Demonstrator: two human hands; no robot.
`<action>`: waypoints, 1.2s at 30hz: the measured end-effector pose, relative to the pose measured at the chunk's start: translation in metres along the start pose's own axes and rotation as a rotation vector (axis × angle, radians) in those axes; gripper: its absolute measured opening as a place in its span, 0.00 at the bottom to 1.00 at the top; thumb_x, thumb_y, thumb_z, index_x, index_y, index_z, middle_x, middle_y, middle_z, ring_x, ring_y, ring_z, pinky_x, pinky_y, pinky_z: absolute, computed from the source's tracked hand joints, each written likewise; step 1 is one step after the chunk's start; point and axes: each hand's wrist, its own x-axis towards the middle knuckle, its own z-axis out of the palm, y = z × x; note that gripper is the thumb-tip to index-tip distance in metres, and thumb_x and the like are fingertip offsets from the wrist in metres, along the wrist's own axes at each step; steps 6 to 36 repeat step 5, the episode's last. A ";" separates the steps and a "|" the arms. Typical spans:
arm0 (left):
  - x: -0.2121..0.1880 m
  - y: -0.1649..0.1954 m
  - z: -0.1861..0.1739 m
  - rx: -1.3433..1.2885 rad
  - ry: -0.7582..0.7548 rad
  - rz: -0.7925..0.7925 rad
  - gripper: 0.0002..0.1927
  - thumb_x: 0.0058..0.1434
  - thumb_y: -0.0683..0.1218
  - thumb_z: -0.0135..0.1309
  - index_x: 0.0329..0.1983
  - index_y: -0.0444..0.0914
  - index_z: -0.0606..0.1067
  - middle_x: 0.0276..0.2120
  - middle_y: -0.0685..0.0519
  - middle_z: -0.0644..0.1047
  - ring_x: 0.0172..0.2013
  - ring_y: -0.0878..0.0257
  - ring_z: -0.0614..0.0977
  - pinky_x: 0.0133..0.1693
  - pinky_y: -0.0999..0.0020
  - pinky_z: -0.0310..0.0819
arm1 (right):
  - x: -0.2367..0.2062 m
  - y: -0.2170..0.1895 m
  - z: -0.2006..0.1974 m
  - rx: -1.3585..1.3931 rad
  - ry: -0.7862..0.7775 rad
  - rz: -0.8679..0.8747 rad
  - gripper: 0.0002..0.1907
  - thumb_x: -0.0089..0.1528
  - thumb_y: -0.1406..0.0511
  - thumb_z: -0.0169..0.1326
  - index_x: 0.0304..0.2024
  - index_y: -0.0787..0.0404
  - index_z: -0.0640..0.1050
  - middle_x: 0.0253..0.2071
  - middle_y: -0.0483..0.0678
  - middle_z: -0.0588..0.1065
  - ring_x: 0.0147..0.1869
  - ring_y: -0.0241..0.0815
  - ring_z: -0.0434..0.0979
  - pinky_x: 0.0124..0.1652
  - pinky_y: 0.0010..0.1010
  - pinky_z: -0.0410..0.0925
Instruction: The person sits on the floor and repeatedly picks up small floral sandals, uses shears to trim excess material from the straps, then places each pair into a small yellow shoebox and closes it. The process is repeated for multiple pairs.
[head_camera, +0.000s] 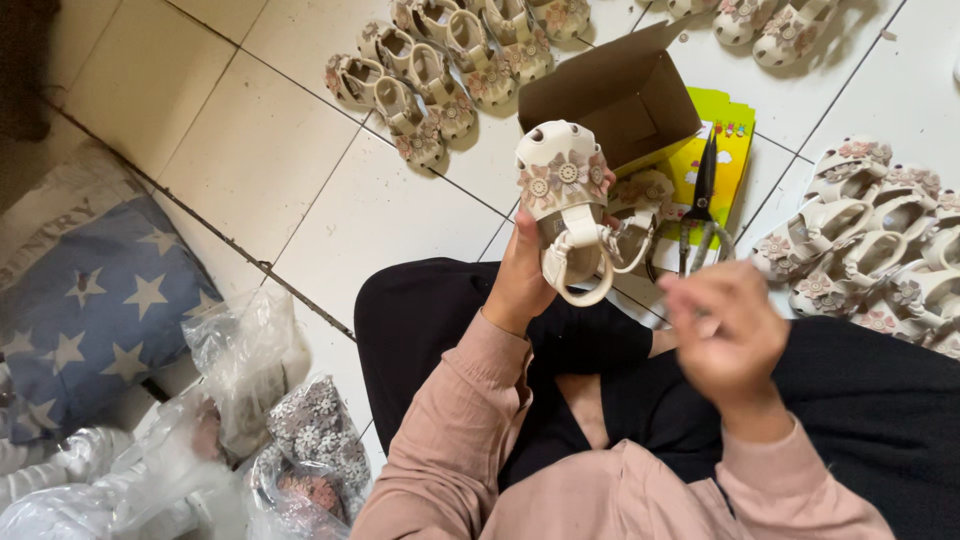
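Right hand (727, 335) blurred — fingers' state cannot be told. Left hand (522, 275) gripping cream sandal (563, 195), toe up — scissors (703, 195) beside open box (610, 95), on tiles.

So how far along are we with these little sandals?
Looks well underway. Seemingly done: rows of cream flowered sandals on the floor at top and at right. In hand: the left hand holds one sandal upright; the right hand holds small scissors, blurred. What remains cannot be judged; another sandal lies by the open cardboard box.
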 end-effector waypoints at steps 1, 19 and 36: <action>-0.001 -0.002 0.001 0.018 0.003 -0.009 0.51 0.67 0.74 0.47 0.79 0.34 0.54 0.67 0.42 0.68 0.59 0.54 0.76 0.61 0.55 0.75 | 0.001 -0.018 -0.001 -0.037 -0.068 -0.013 0.09 0.58 0.74 0.64 0.42 0.63 0.83 0.35 0.48 0.76 0.38 0.44 0.74 0.47 0.40 0.66; 0.000 -0.010 0.006 0.099 -0.012 -0.050 0.53 0.66 0.74 0.49 0.79 0.35 0.51 0.69 0.42 0.66 0.66 0.52 0.73 0.66 0.55 0.72 | 0.024 -0.050 0.015 0.017 -0.196 0.089 0.11 0.58 0.73 0.66 0.44 0.65 0.83 0.31 0.47 0.75 0.35 0.44 0.73 0.39 0.32 0.67; 0.000 -0.010 0.006 0.099 -0.012 -0.050 0.53 0.66 0.74 0.49 0.79 0.35 0.51 0.69 0.42 0.66 0.66 0.52 0.73 0.66 0.55 0.72 | 0.024 -0.050 0.015 0.017 -0.196 0.089 0.11 0.58 0.73 0.66 0.44 0.65 0.83 0.31 0.47 0.75 0.35 0.44 0.73 0.39 0.32 0.67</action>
